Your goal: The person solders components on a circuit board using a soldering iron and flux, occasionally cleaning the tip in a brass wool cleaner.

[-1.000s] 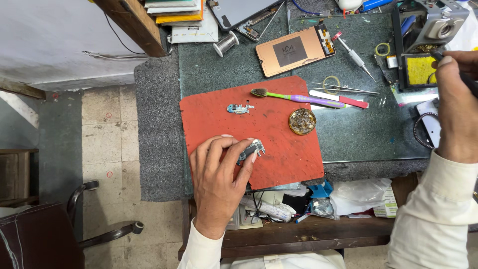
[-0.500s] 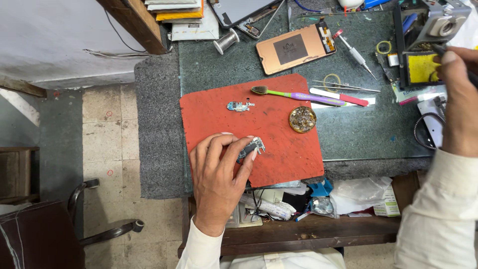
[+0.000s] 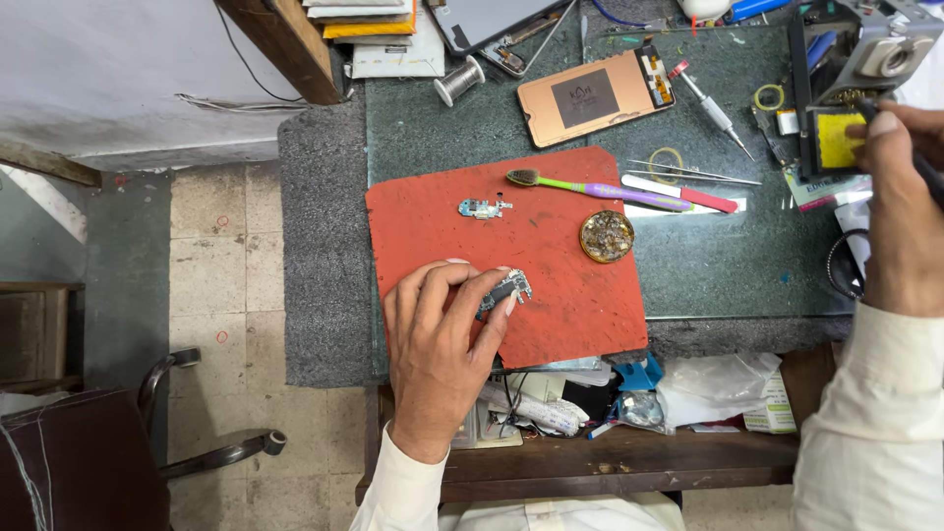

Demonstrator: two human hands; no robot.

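Observation:
My left hand [image 3: 442,344] rests on the red work mat [image 3: 580,295] and pinches a small dark circuit board [image 3: 506,290] between thumb and fingers at the mat's near edge. My right hand [image 3: 900,211] is raised at the far right and grips a thin dark tool handle [image 3: 924,162] beside a yellow sponge holder [image 3: 836,143]. A second small board piece [image 3: 482,207] lies on the mat's upper part. A round tin of flux [image 3: 607,236] sits at the mat's right edge.
A green and purple toothbrush [image 3: 600,189], tweezers [image 3: 693,173] and a screwdriver [image 3: 708,106] lie on the glass-topped bench [image 3: 728,256]. A phone back panel [image 3: 595,95] and a solder spool [image 3: 459,81] sit farther back. A chair [image 3: 88,462] stands at lower left.
My right hand has shifted slightly toward the yellow sponge holder with the tool. The left hand keeps its hold on the small board without moving.

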